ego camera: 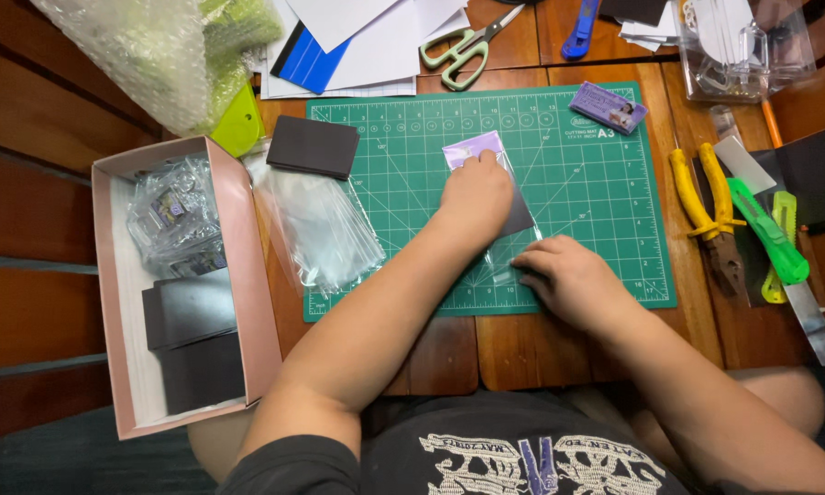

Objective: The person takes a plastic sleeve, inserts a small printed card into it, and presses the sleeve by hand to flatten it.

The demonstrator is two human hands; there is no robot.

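At the far left a pink box (pixel 258 302) lies open, holding crumpled clear bags (pixel 172 220) at its far end and dark cards (pixel 191 339) nearer; what is inside the bags is too small to tell. Beyond it a bubble-wrap bundle (pixel 147 55) runs off the top edge, with something green showing through it. Just right of the box, a stack of clear sleeves (pixel 321 229) overlaps the left edge of the green mat (pixel 596 192), and a dark card stack (pixel 313 147) sits at the mat's far left corner. Farther off lie white and blue papers (pixel 357 46) and scissors (pixel 467 46).

On the middle of the mat lies a clear sleeve (pixel 500 252) with a dark card (pixel 521 218) and a pale purple card (pixel 472 147) at its far end — most of this is hidden under the left hand (pixel 477 197). That hand presses down on the sleeve's far end, fingers curled at the purple card; whether they pinch it I cannot tell. The right hand (pixel 568 280) rests at the sleeve's near end, fingertips (pixel 522 263) pressed on its edge, thumb hidden.

A small purple packet (pixel 609 107) lies at the mat's far right corner. Right of the mat — yellow pliers (pixel 710 206), a green knife (pixel 770 234) and a metal ruler (pixel 816 321), whose near end is cut off. A clear plastic tray (pixel 742 46) and a blue tool (pixel 579 27) sit far right, partly out of frame.
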